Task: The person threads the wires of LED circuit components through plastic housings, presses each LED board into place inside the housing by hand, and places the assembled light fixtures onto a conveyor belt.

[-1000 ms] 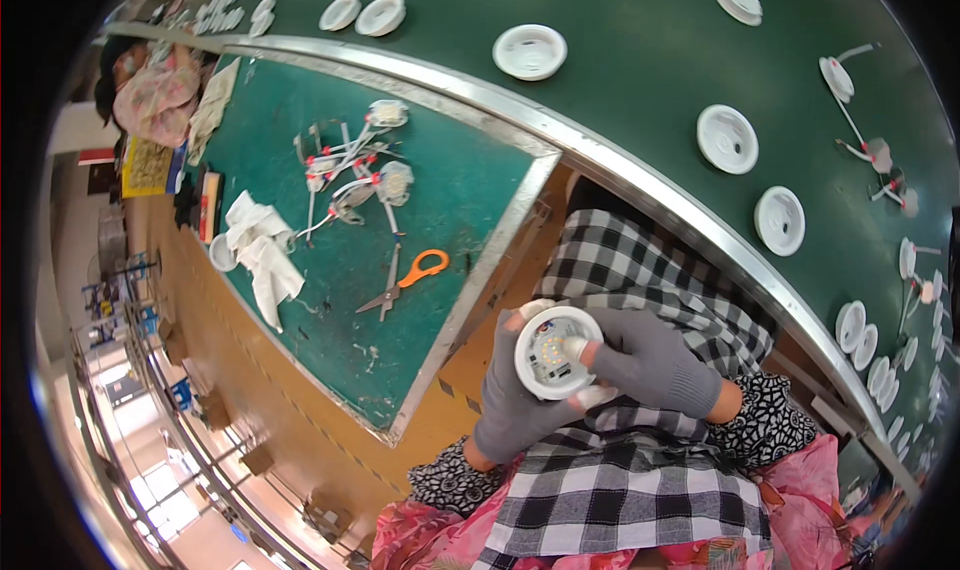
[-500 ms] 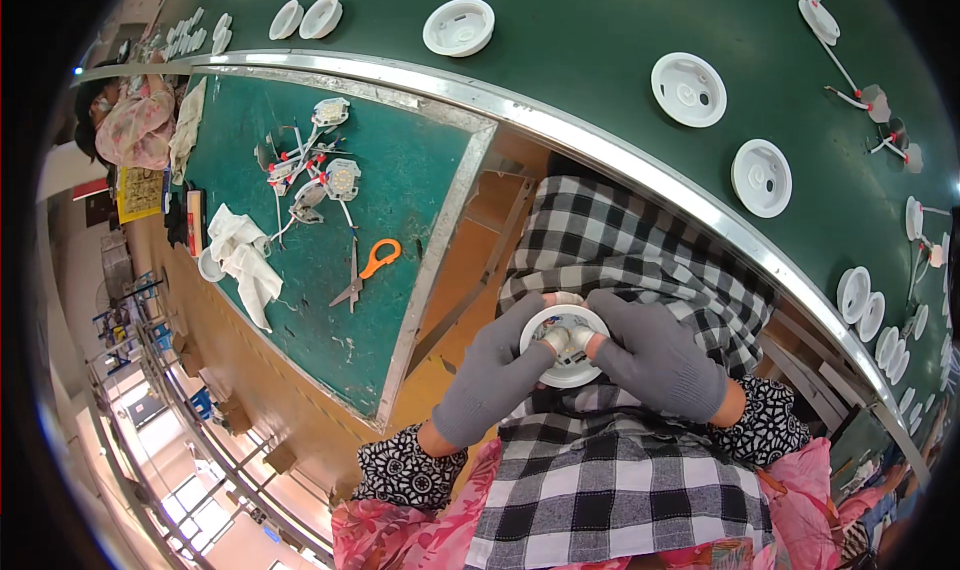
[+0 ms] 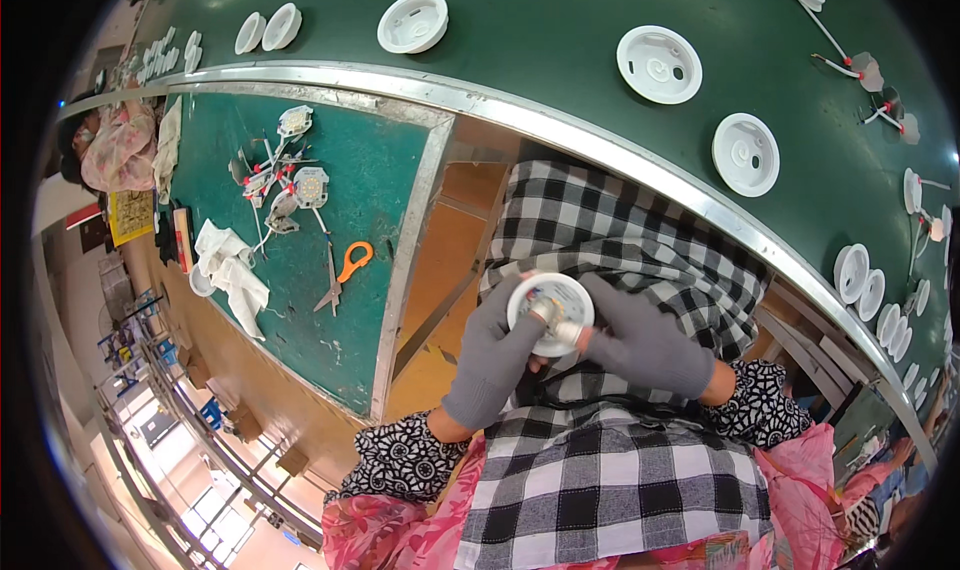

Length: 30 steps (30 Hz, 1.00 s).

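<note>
Over my lap, my left hand (image 3: 490,360) grips a white round lamp housing (image 3: 573,292) by its left side, thumb pressed inside the bowl. The grey glove leaves taped fingertips showing. My right hand (image 3: 650,342), gloved the same way, is closed at the right rim with its thumb over the edge; those fingertips are slightly smeared by motion. A small circuit board with wires shows in part inside the housing, and the thumbs cover the rest. The fingers under the housing are mostly hidden.
On the green side table (image 3: 340,370) lie orange-handled scissors (image 3: 343,273), a white cloth (image 3: 230,265) and a heap of wired LED boards (image 3: 285,185). More white housings (image 3: 660,65) sit on the green belt beyond a metal rail (image 3: 560,120). A co-worker (image 3: 120,150) is at far left.
The housing and both hands have shifted slightly left and up. My right thumb has drawn back from the middle of the housing toward its rim. The view has also shifted.
</note>
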### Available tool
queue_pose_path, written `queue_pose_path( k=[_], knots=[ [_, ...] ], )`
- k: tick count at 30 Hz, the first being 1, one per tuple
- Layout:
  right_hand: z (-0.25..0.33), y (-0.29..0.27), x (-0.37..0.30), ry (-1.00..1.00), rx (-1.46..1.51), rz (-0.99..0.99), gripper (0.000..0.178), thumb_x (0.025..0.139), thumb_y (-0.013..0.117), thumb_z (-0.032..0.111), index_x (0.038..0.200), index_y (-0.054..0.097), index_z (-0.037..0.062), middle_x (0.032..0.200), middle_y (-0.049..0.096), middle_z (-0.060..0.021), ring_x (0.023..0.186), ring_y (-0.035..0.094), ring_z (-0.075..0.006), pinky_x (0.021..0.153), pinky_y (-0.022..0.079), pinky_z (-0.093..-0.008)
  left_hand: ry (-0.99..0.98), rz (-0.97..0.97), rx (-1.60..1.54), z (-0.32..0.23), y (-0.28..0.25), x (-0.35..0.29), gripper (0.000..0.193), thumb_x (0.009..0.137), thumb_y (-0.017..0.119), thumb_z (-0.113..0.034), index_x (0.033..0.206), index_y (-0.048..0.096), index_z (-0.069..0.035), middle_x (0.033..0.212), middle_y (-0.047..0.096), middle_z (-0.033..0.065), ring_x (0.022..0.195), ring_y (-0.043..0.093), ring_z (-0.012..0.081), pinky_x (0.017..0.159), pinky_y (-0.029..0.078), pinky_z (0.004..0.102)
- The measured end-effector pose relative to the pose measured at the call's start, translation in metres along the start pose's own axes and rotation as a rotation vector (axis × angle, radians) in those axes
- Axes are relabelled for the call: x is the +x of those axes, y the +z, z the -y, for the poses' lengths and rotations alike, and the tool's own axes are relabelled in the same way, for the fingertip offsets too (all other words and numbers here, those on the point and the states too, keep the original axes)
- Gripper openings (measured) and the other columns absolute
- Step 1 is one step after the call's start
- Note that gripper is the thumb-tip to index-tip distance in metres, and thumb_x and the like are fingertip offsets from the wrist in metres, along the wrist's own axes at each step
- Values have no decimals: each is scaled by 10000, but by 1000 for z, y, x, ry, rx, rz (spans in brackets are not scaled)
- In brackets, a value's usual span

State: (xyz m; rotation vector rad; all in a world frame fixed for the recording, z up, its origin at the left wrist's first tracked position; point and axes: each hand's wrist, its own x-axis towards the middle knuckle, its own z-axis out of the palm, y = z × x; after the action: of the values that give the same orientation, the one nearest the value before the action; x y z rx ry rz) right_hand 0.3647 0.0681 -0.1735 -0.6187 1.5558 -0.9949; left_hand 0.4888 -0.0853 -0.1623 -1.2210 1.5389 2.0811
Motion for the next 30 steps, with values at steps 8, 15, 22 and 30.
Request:
queue_pose_path(
  k=[8, 15, 22, 30],
  knots=[
    [-2, -29, 1, 153, 117, 149, 363, 951, 516, 274, 1201, 542, 12, 763, 663, -135, 723, 682, -261, 686, 526, -388, 430, 7, 668, -14, -9, 8, 294, 941, 521, -122, 1192, 571, 22, 1012, 628, 64, 855, 593, 85, 710, 485, 222],
    [-7, -4, -10, -29, 110, -35, 335, 993, 474, 292, 1182, 512, 18, 761, 647, -111, 688, 666, -166, 644, 525, -327, 92, 73, 205, -14, 0, 12, 326, 955, 523, -157, 1220, 565, 27, 1018, 638, 56, 861, 602, 85, 709, 488, 221],
    [-13, 1, -13, 69, 366, -126, 292, 1030, 429, 275, 1089, 528, 6, 657, 587, -34, 607, 601, -104, 576, 482, -277, -43, 102, 167, -19, 4, 8, 371, 962, 534, -183, 1266, 569, 26, 1027, 659, 54, 853, 614, 65, 655, 506, 207],
    [-10, -5, -17, 59, 116, -67, 229, 1017, 424, 225, 1025, 494, 8, 642, 609, -84, 563, 648, -170, 564, 500, -302, -50, 91, 173, -9, 9, 10, 334, 939, 571, -182, 1191, 620, 31, 1007, 682, 60, 865, 629, 83, 736, 512, 228]
  ],
)
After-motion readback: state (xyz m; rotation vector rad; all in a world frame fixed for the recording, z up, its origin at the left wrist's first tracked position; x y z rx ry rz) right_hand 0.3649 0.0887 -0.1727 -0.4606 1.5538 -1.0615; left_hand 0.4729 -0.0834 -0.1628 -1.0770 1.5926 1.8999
